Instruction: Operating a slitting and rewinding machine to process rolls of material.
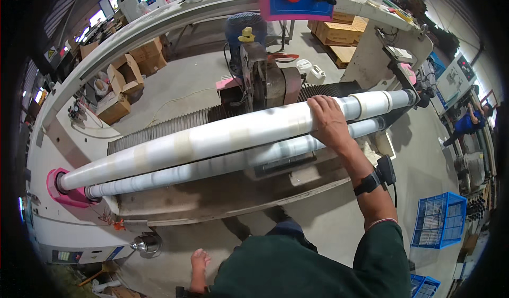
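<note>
My right hand (328,122) rests over the upper white roll (212,140), right of its middle, with its fingers curved across the top. This long roll lies lengthwise across a machine and has several yellowish bands. Beside it on my side runs a thinner white roller (151,181), parallel to the roll. Both end at a pink holder (79,197) on the left. Well away from the rolls, my left hand (200,259) hangs low near my body. Nothing shows in it, and its fingers look loosely bent and apart.
Behind the roll stands a dark machine head (260,72) on a ribbed rail. Above hangs a blue control panel (298,0) with a red button. Cardboard boxes (124,78) lie behind the machine. A blue crate (439,221) stands at right, and another person (471,120) farther off.
</note>
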{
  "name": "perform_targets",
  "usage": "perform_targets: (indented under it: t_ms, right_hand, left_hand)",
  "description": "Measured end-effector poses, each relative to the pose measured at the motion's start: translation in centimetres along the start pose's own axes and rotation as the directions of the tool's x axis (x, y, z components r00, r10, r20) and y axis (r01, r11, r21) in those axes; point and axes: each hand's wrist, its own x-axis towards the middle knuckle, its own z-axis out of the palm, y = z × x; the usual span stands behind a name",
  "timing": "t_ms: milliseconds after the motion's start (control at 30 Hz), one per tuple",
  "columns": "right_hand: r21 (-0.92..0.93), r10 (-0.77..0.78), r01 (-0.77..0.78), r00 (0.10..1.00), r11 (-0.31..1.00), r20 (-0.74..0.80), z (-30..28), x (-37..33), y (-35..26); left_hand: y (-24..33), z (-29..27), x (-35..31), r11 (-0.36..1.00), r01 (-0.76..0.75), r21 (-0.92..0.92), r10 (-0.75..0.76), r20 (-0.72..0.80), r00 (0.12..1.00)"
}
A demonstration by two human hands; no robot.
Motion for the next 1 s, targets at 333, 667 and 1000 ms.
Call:
perform_targets:
  t_ms: [333, 667, 1000]
  right_hand:
    - [-0.011, -0.030, 0.029, 0.993, 1.000, -0.112, 0.3, 0.1, -1.6]
    - [-0.022, -0.026, 0.024, 0.992, 0.999, -0.127, 0.6, 0.0, -1.4]
    - [-0.017, -0.019, 0.017, 0.989, 1.000, -0.145, 0.3, 0.1, -2.1]
  left_hand:
    - [-0.7, -2.3, 1.1, 1.000, 0.014, 0.013, -0.013, -0.033, 0.999]
    - [0.1, 0.6, 0.9, 0.996, -0.068, 0.064, 0.063, 0.071, 0.995]
    - [-1.1, -2.8, 3.5, 0.999, 0.001, 0.032, -0.003, 0.069, 0.998]
